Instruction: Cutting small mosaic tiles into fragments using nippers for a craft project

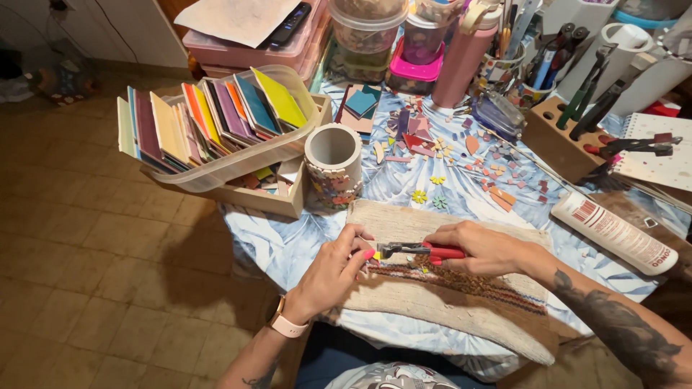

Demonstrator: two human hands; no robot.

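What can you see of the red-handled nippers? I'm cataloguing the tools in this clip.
The red-handled nippers lie roughly level over a woven cloth mat at the table's near edge. The right hand grips the red handles; the grey metal head points toward the left hand, whose fingertips are at the jaws. What they pinch is too small to tell.

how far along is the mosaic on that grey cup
Done: small coloured pieces cover only the lower band of the grey cylindrical cup. In hand: the right hand grips red-handled nippers while the left hand holds a small piece at their tip, over the beige woven mat. Left: the cup's upper wall is bare, and loose tile fragments lie on the table.
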